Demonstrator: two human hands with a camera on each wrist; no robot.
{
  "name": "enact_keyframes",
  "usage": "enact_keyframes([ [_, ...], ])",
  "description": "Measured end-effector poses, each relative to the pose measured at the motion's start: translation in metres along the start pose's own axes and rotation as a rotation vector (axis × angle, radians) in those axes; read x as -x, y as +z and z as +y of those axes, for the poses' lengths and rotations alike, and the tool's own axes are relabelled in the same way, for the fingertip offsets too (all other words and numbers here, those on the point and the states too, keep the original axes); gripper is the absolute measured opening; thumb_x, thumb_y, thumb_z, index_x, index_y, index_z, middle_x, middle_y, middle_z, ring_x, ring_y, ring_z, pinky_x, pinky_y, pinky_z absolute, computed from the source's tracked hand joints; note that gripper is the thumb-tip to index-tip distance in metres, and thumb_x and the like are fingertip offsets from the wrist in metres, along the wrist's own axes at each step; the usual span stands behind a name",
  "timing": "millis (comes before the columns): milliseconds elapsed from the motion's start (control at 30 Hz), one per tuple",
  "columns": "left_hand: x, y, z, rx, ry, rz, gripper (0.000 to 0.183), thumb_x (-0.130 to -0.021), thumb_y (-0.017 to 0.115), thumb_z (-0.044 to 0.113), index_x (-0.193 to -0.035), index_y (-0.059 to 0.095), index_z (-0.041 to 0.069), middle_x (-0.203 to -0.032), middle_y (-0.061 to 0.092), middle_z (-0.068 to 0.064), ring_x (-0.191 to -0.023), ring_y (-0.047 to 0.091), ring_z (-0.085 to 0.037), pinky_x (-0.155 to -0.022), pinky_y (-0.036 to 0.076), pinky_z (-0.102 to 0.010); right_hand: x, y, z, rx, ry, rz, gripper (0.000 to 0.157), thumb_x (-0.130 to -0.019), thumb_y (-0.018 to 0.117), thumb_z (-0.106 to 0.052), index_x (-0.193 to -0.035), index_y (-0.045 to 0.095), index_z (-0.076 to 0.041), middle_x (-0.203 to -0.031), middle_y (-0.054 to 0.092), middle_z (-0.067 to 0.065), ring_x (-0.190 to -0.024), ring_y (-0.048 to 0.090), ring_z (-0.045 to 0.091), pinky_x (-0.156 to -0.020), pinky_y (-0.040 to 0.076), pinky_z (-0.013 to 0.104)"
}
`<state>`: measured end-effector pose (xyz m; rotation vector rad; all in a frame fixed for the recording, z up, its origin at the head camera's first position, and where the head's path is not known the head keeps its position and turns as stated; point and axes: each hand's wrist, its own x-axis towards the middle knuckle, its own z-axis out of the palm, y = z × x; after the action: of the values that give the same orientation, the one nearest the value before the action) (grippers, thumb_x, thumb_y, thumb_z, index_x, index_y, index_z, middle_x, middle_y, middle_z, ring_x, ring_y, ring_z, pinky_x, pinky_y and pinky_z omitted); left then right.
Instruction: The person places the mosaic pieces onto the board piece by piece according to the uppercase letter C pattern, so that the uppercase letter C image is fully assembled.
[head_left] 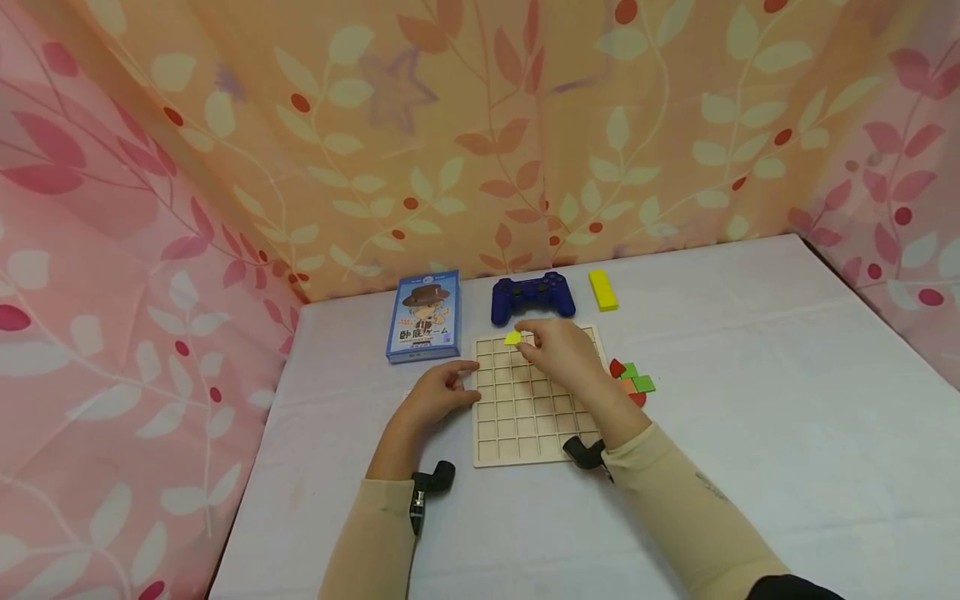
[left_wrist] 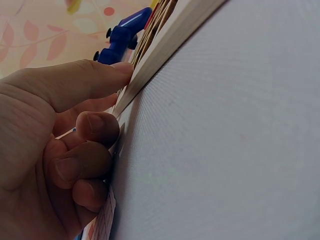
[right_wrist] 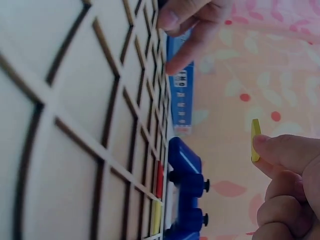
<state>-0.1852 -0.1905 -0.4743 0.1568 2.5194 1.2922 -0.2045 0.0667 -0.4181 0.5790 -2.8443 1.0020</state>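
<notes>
My right hand (head_left: 562, 354) pinches a thin yellow tile (head_left: 513, 337) between thumb and index finger, above the far part of a pale wooden grid board (head_left: 506, 457). In the right wrist view the yellow tile (right_wrist: 255, 142) is tilted on edge, apart from the board. A red tile (right_wrist: 160, 180) and another yellow tile (right_wrist: 156, 217) lie in the board's cells there. At the board's left edge, my left hand (head_left: 437, 392) touches the side with thumb and index finger spread apart. Its other fingers curl inward in the left wrist view. My right hand hides part of the board.
Loose red, green and orange tiles (head_left: 643, 384) lie beside the board's right edge. Behind the board are a dark blue game controller (head_left: 532, 297) and a yellow block (head_left: 602, 290). A blue illustrated box (head_left: 424, 317) stands at the back left. Patterned curtains (head_left: 480, 150) border the white-covered table (head_left: 750, 433).
</notes>
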Motion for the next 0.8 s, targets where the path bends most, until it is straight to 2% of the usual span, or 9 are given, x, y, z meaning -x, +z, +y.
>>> enact_keyframes([
  [300, 0.0, 0.0, -0.001, -0.002, 0.002, 0.008, 0.054, -0.088, 0.083, 0.022, -0.138, 0.066, 0.018, -0.073, 0.058, -0.002, -0.059, 0.047, -0.014, -0.053, 0.035, -0.029, -0.005, 0.015, 0.012, -0.001, 0.075, -0.056, 0.035, -0.095, 0.074, -0.024, -0.128, 0.073, -0.01, -0.079, 0.064, 0.0, -0.069, 0.055, 0.018, -0.06, 0.044, 0.034],
  [467, 0.001, 0.0, 0.001, -0.002, -0.021, 0.013, 0.054, -0.087, 0.083, 0.023, -0.138, 0.066, 0.02, -0.074, 0.058, -0.003, -0.059, 0.047, -0.015, -0.053, 0.035, -0.029, -0.007, 0.02, 0.019, -0.008, 0.09, -0.071, 0.033, -0.095, 0.074, -0.024, -0.126, 0.074, -0.011, -0.093, 0.073, 0.004, -0.08, 0.063, 0.02, -0.071, 0.051, 0.04],
  [600, 0.001, 0.0, 0.002, 0.002, -0.035, 0.015, 0.054, -0.088, 0.083, 0.023, -0.139, 0.066, 0.021, -0.075, 0.058, -0.003, -0.058, 0.046, -0.015, -0.05, 0.034, -0.029, -0.007, 0.023, 0.023, -0.008, 0.101, -0.116, 0.033, -0.095, 0.073, -0.024, -0.125, 0.075, -0.011, -0.104, 0.074, 0.007, -0.089, 0.065, 0.022, -0.078, 0.051, 0.042],
  [800, 0.0, 0.001, 0.001, -0.007, -0.008, 0.019, 0.054, -0.088, 0.083, 0.022, -0.139, 0.066, 0.02, -0.074, 0.058, -0.002, -0.059, 0.047, -0.014, -0.053, 0.035, -0.029, -0.006, 0.03, 0.029, 0.012, 0.1, -0.146, 0.029, -0.095, 0.075, -0.022, -0.122, 0.076, -0.011, -0.112, 0.074, 0.008, -0.099, 0.066, 0.027, -0.087, 0.05, 0.046],
])
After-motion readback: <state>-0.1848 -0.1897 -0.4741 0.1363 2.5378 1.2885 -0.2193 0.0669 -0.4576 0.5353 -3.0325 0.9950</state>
